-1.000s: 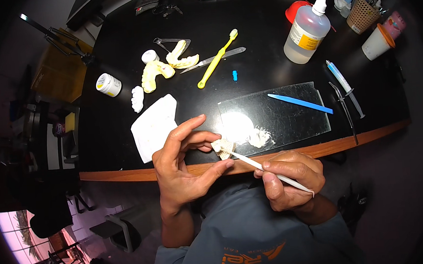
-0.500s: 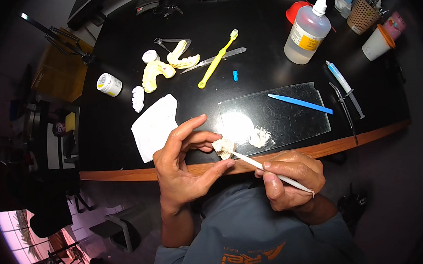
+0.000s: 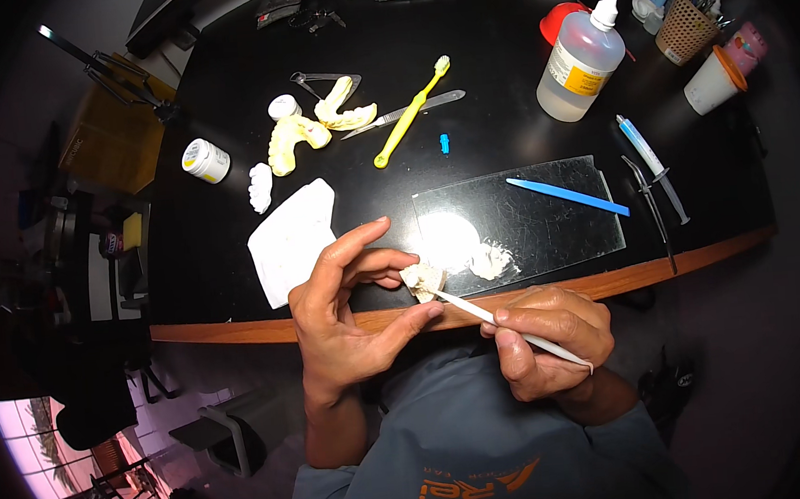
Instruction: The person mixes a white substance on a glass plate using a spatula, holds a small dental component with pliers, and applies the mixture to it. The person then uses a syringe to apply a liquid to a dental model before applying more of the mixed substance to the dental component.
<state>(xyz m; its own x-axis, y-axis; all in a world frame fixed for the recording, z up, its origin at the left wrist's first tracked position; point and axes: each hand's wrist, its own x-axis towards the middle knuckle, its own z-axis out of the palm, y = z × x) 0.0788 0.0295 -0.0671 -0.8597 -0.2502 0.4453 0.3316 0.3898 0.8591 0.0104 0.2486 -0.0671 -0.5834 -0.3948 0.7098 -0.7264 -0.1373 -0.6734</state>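
Note:
Between the fingers and thumb of my left hand (image 3: 344,314) is a small cream-coloured dental model piece (image 3: 424,283), held just above the table's front edge. My right hand (image 3: 559,336) pinches a slim white plastic spatula (image 3: 464,303) like a pen, and its tip touches the piece. Just beyond, a dab of cream-white paste (image 3: 491,261) lies smeared on a clear glass slab (image 3: 557,234). A blue plastic spatula (image 3: 568,196) rests slantwise across that slab. The underside of the held piece is hidden.
Left of the slab lies a folded white paper (image 3: 290,239). Farther back are yellowish dental models (image 3: 298,141), a small white jar (image 3: 205,161), a yellow toothbrush (image 3: 413,109) and a scalpel (image 3: 441,100). To the right stand a clear bottle (image 3: 574,80), a syringe (image 3: 649,160) and metal tweezers (image 3: 649,200).
The white spatula and my right hand have shifted very slightly to the left. My left hand keeps its place with the piece.

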